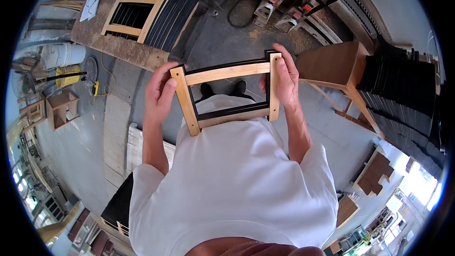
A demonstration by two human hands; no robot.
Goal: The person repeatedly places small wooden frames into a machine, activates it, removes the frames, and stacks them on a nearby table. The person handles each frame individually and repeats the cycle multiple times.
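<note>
Between my two hands I hold a wooden frame (pixel 228 73) in front of my body. Its upper face is pale bare wood, while the sides and inner edges are black. My left hand (pixel 160 92) grips the left side bar near its far corner, thumb on top. Around the right bar, close to the far end, my right hand (pixel 286 76) is wrapped with the thumb along the pale face. Small dark holes show near the bar ends. The frame's near edge is close to my shirt, and my shoes show through its opening.
A similar frame (pixel 142 16) lies with stacked black pieces (pixel 175 4) on a bench (pixel 102 33) at far left. At right, a wooden table (pixel 327 64) stands beside more black stacks (pixel 403 85). Clamps (pixel 279 7) and sawdust (pixel 298 40) are ahead; buckets (pixel 64 54) stand left.
</note>
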